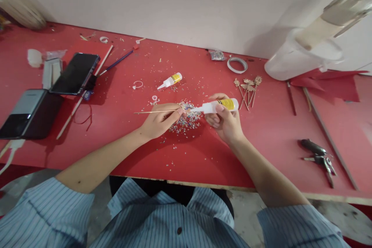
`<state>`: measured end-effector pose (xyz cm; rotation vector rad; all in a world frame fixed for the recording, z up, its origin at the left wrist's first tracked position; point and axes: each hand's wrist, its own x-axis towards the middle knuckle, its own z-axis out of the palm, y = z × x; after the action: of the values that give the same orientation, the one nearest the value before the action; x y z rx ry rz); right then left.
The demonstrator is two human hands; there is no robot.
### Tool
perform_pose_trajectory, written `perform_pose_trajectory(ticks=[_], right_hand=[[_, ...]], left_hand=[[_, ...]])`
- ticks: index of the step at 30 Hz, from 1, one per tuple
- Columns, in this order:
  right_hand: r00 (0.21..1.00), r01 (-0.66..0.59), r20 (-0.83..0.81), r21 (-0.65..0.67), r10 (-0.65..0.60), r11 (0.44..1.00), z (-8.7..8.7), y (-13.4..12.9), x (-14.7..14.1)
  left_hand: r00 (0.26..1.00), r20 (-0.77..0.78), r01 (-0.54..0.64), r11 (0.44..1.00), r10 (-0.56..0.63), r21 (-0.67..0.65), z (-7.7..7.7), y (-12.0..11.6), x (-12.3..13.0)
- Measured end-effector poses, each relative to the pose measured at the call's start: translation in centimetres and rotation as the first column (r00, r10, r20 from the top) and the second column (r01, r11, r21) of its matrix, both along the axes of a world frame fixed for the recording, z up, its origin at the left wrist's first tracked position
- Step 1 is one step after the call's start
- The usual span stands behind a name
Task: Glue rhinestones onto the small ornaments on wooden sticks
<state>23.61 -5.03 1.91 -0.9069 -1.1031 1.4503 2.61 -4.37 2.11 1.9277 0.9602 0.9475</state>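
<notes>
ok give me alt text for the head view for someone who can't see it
A person's right hand holds a yellow-labelled bottle, its nozzle close to the left hand, which pinches a thin stick by tiny scattered bits on a red table. A second bottle lies beyond.

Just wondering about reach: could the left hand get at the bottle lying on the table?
Probably yes: the lying bottle is just beyond the left hand with nothing bulky between, though that hand already holds a thin stick.
</notes>
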Motion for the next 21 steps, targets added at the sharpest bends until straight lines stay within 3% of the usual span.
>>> perform_pose_trajectory(ticks=[5,14,21], right_hand=[[0.998,-0.005,-0.062,-0.051,0.001,0.999,-0.03,0.19,-0.24],[0.989,-0.099,-0.126,-0.177,0.077,0.979,-0.53,0.40,-0.25],[0.985,-0.108,-0.155,-0.193,0.079,0.975,-0.43,0.21,-0.34]], left_hand=[[1.000,-0.002,-0.001,1.000,0.001,0.016,-0.14,-0.07,0.04],[0.994,0.100,0.066,0.987,-0.052,-0.145,-0.28,-0.13,-0.10],[0.979,0.169,0.146,0.967,-0.111,-0.207,-0.40,-0.07,-0.06]])
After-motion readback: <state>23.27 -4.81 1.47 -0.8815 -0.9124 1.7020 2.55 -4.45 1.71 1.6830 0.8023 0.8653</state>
